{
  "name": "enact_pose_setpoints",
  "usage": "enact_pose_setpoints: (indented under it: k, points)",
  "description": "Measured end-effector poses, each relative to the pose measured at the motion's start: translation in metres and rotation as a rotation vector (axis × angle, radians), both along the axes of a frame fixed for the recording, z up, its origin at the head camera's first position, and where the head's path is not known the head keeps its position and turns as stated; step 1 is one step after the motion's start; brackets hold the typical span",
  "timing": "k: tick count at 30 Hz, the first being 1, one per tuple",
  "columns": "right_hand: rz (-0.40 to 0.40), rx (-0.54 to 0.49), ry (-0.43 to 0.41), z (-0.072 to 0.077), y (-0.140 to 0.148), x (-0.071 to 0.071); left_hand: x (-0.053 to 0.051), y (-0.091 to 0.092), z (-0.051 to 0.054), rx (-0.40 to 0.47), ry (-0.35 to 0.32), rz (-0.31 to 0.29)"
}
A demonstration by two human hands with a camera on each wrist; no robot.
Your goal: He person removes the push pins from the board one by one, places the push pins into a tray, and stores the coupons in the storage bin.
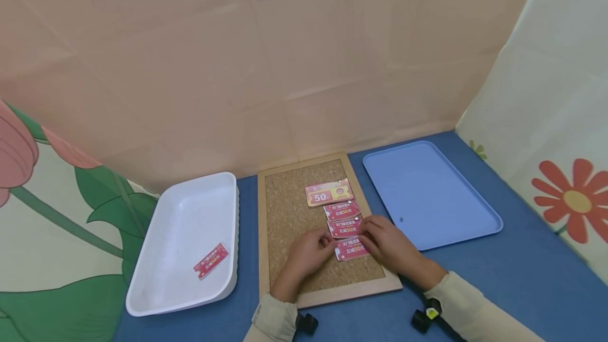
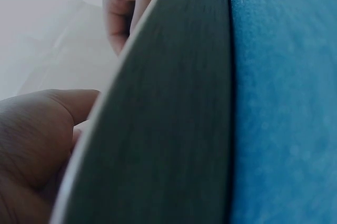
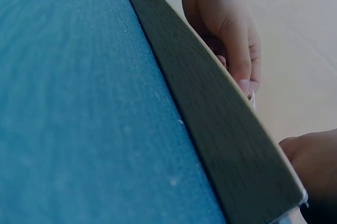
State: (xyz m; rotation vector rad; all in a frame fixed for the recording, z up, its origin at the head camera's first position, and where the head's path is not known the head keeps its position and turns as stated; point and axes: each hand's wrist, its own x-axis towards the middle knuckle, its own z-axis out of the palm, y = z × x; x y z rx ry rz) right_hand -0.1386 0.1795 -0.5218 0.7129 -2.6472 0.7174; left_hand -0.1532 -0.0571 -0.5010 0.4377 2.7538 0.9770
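A cork board (image 1: 290, 215) in a wooden frame bears a column of red and pink coupons. At the top is a larger "50" coupon (image 1: 329, 193); under it follow a small red coupon (image 1: 342, 210), another red coupon (image 1: 344, 227) and the lowest red coupon (image 1: 350, 250). My left hand (image 1: 307, 252) pinches the lowest coupon at its upper left corner. On the opposite side, my right hand (image 1: 393, 245) holds that coupon's right end between thumb and fingers, which hide its edge. In the right wrist view the left hand (image 3: 231, 29) shows a white paper edge at its fingertips.
Left of the board stands a white tray (image 1: 163, 257) with one loose red coupon (image 1: 211, 260) in it. A flat blue tray (image 1: 427, 194) lies to the right, with a small dark speck on it. Fabric backdrops (image 1: 266, 67) rise behind the blue table (image 1: 518, 284).
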Motion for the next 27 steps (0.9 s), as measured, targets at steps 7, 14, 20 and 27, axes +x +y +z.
enact_pose_setpoints:
  k: [7, 14, 20, 27]
  points:
    - [-0.007, -0.007, -0.014, 0.0030, -0.0011, 0.0012, 0.0003, 0.0001, -0.0006, 0.011, -0.002, 0.003]
    - [-0.011, -0.006, -0.026, 0.0007, -0.0005, 0.0001, 0.0000, 0.0005, -0.0001, -0.003, -0.004, 0.003]
    - [-0.006, -0.016, -0.025, 0.0005, -0.0001, 0.0000, -0.0001, 0.0005, 0.0001, 0.003, -0.005, 0.004]
    - [0.000, -0.029, -0.021, 0.0008, 0.0002, -0.0001, 0.0001, 0.0004, -0.0002, 0.009, -0.005, 0.004]
